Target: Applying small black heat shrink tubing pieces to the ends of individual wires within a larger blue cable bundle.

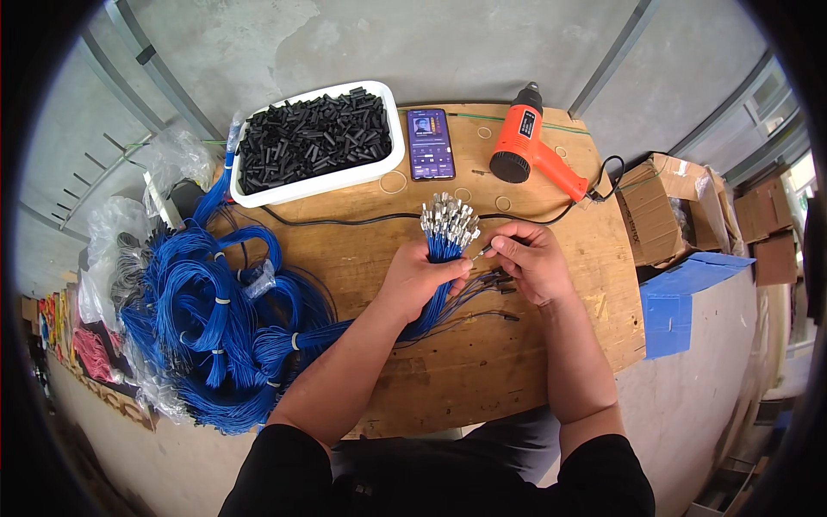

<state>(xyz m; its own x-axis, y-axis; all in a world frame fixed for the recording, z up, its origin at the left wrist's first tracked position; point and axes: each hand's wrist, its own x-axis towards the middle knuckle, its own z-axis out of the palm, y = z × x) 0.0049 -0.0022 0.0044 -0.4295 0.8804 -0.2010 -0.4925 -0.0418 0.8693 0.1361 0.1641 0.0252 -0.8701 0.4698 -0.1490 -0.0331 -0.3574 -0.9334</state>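
Note:
My left hand is closed around a bundle of blue wires. Their silver metal connectors stick up in a cluster above the fist. Just to the right, my right hand pinches a small black sleeve between thumb and fingers, close to the bundle's side and my left fingertips. Whether a wire runs inside that sleeve is too small to tell. Below the hands, several loose wires with black sleeved ends trail over the wooden table.
At the far left a white tray holds many short black tubes. Coiled blue wire bundles cover the table's left. A phone lies beside the tray. An orange heat gun rests far right, its black cord crossing behind my hands.

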